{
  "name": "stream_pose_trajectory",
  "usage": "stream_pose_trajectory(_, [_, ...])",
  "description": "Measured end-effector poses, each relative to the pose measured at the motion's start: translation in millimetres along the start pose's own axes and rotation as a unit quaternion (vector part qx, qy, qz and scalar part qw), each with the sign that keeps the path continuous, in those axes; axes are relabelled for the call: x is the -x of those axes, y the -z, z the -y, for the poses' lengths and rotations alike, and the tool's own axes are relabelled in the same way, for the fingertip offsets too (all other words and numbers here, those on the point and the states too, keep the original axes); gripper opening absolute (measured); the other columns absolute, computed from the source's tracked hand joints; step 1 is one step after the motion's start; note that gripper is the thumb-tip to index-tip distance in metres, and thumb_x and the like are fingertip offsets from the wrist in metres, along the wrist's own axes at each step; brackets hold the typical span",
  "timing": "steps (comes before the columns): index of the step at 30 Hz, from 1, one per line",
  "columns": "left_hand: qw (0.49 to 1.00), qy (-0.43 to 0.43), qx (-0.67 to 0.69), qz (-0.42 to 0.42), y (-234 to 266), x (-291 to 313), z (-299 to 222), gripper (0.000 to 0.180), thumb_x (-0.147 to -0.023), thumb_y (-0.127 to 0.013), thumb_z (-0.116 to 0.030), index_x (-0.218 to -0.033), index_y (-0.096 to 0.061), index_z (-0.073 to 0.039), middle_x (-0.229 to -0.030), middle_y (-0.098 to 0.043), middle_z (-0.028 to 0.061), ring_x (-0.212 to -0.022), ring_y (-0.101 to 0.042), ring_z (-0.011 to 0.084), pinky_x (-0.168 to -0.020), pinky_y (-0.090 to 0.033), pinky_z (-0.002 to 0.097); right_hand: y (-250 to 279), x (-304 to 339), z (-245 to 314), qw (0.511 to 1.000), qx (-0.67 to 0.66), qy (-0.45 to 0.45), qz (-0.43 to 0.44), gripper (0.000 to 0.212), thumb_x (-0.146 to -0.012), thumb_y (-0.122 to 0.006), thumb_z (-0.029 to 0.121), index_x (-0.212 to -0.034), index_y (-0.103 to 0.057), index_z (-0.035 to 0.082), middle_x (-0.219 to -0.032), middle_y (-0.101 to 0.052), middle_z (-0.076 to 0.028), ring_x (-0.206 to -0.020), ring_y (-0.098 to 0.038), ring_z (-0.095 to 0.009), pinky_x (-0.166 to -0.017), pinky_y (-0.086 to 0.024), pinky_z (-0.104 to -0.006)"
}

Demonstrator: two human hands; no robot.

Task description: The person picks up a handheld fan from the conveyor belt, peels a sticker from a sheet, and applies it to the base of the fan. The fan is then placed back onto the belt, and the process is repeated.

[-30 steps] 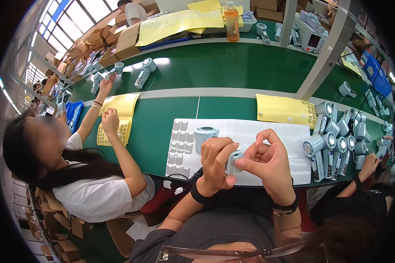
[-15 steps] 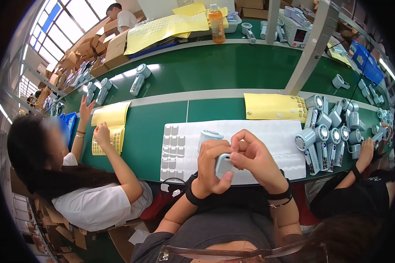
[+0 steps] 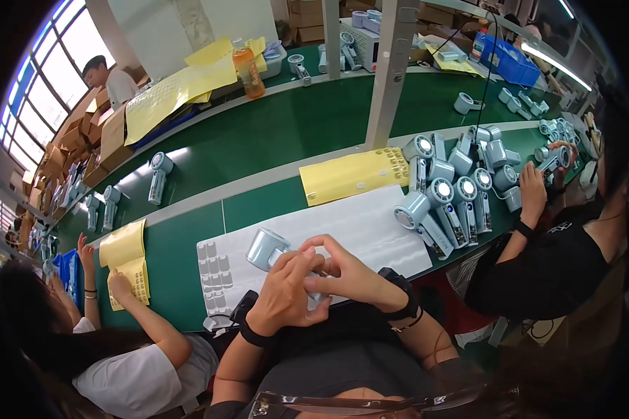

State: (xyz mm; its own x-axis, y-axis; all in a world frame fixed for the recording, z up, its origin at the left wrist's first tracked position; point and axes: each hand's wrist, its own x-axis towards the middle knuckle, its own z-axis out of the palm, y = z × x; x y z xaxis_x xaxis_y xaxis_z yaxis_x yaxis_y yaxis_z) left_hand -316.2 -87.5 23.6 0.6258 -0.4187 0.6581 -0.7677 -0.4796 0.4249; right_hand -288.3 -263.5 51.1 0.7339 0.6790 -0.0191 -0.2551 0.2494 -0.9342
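A light blue handheld fan (image 3: 265, 249) is in my hands, its round head showing beyond my fingers and pointing up and to the left. My left hand (image 3: 281, 297) is wrapped round its handle. The fingers of my right hand (image 3: 349, 274) are bent and closed at the handle's end; whether a small piece is between them is hidden. Under the fan lies a white backing sheet (image 3: 356, 227) with rows of grey stickers (image 3: 214, 271) along its left side. Beyond the sheet is a yellow sticker sheet (image 3: 342, 176) with small labels at its right end.
Many similar fans (image 3: 454, 202) are heaped at the right end of my sheet. A co-worker's hand (image 3: 533, 188) is at the far right; another co-worker's hand (image 3: 120, 285) touches a yellow sheet (image 3: 122, 246) at left. A metal post (image 3: 386, 80) rises behind the bench divider.
The view has swung to the right. The fan has turned in my hands, so more of its head shows and its handle end is now mostly covered. My right hand has closed in against it.
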Motion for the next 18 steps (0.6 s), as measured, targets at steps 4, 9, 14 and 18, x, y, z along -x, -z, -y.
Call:
stream_pose_trajectory(4, [0.999,-0.038,0.011,0.006,2.5,-19.5,-6.2,0.089,-0.071,-0.077,-0.034,-0.141,-0.032,-0.005,-0.129,-0.050,0.0164,-0.116,-0.051,0.0383,-0.103,-0.035,0.0500,31.3,19.1,5.7,0.995,0.023,-0.100,-0.001,0.048,-0.090,-0.065,0.017,-0.134,-0.049,0.006,-0.104,-0.062,-0.005,-0.091,-0.057,-0.009,-0.074,-0.047,-0.0223])
stream_pose_trajectory(9, [0.962,0.113,-0.247,0.032,59.7,-49.3,3.8,0.069,-0.081,-0.073,-0.034,-0.138,-0.043,-0.007,-0.127,-0.050,0.0164,-0.124,-0.041,0.0362,-0.107,-0.027,0.0501,84.2,66.4,26.0,0.980,0.047,0.043,-0.189,0.027,-0.085,-0.060,0.010,-0.110,-0.068,0.002,-0.102,-0.062,-0.001,-0.080,-0.052,-0.005,-0.067,-0.043,-0.0212])
stream_pose_trajectory(14, [0.885,0.283,-0.367,0.052,95.9,-22.2,110.5,0.052,-0.086,-0.068,-0.028,-0.129,-0.051,-0.005,-0.122,-0.051,0.0175,-0.116,-0.046,0.0331,-0.099,-0.036,0.0465,141.7,67.7,61.0,0.841,0.379,0.092,-0.376,0.024,-0.086,-0.060,0.011,-0.108,-0.067,0.003,-0.083,-0.061,0.001,-0.065,-0.046,-0.005,-0.058,-0.039,-0.0213])
stream_pose_trajectory(18, [0.798,0.385,-0.463,-0.006,113.9,6.1,203.0,0.061,-0.083,-0.071,-0.031,-0.130,-0.048,-0.001,-0.126,-0.049,0.0196,-0.118,-0.046,0.0359,-0.096,-0.039,0.0485,175.8,37.7,56.7,0.720,0.531,0.089,-0.438,0.025,-0.087,-0.062,0.014,-0.110,-0.066,0.004,-0.081,-0.064,-0.008,-0.065,-0.054,-0.014,-0.059,-0.044,-0.0266])
